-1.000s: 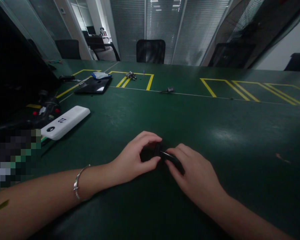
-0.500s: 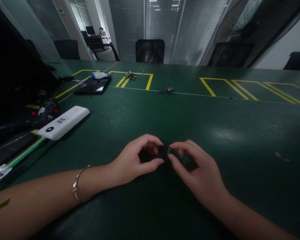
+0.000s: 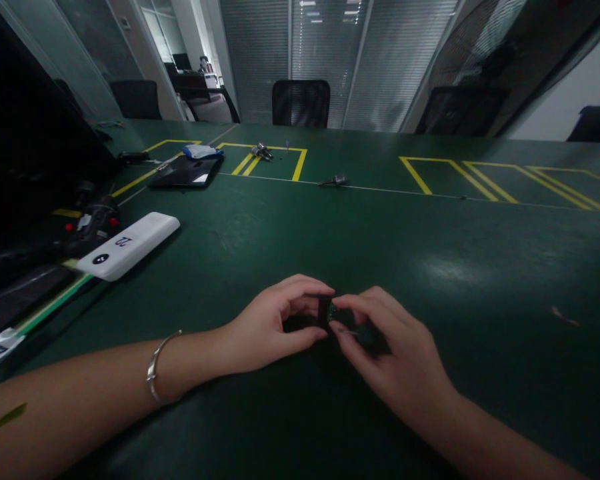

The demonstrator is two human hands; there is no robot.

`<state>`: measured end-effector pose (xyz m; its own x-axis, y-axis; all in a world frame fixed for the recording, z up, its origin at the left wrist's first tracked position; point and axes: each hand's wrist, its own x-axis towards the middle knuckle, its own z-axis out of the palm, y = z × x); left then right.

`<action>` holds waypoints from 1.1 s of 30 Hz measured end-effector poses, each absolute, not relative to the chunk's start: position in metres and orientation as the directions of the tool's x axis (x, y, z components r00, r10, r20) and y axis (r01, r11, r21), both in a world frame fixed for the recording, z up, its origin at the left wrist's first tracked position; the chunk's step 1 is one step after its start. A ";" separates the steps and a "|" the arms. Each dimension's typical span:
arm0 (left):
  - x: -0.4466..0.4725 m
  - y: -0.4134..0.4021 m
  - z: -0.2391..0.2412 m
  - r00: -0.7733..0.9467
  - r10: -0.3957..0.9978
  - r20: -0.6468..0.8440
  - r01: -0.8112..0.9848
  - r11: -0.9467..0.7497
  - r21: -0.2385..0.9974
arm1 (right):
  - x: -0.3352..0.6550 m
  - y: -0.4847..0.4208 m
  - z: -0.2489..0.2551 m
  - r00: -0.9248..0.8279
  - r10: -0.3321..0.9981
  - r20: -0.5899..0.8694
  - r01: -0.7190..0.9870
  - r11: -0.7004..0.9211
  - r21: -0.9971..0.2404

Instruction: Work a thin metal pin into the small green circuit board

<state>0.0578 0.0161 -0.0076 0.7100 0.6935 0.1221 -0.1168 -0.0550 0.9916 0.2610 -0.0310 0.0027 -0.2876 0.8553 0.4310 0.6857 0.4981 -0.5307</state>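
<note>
Both my hands meet low on the dark green table (image 3: 430, 227), pinching one small black part (image 3: 325, 311) between them. My left hand (image 3: 273, 327), with a silver bracelet on its wrist, curls thumb and forefinger round the part's left side. Fingertips of my right hand (image 3: 390, 350) press its right side, where a bit of green shows. The part is too dark and too hidden to make out further.
A white power bank (image 3: 129, 245) lies to the left beside a black tool with red buttons (image 3: 93, 220). Farther back lie a black tablet (image 3: 186, 171), a blue-white packet (image 3: 199, 151), small metal parts (image 3: 261, 152) and a metal bit (image 3: 334, 180). Yellow lines mark boxes; chairs stand behind.
My hands have stayed together on the small part, shifting slightly; the right fingers moved from lying over it to pinching its right end, and the part now stands more upright.
</note>
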 end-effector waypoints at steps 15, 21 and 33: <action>0.058 0.015 -0.009 0.719 0.693 0.052 -0.006 -0.069 0.998 | 0.258 -0.033 0.003 -0.329 0.816 0.474 0.750 0.532 -0.394; 0.058 0.015 -0.009 0.711 0.703 0.035 0.047 -0.097 0.994 | 0.259 -0.033 0.003 -0.337 0.824 0.456 0.769 0.520 -0.372; 0.059 0.014 -0.005 0.721 0.693 0.013 0.026 -0.046 0.999 | 0.258 -0.036 0.004 -0.358 0.812 0.462 0.695 0.562 -0.449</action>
<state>0.0594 0.0135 -0.0054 0.7206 0.6932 0.0130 0.0261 -0.0459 0.9986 0.2579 -0.0358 0.0040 -0.3576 0.8118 0.4617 0.6947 0.5616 -0.4494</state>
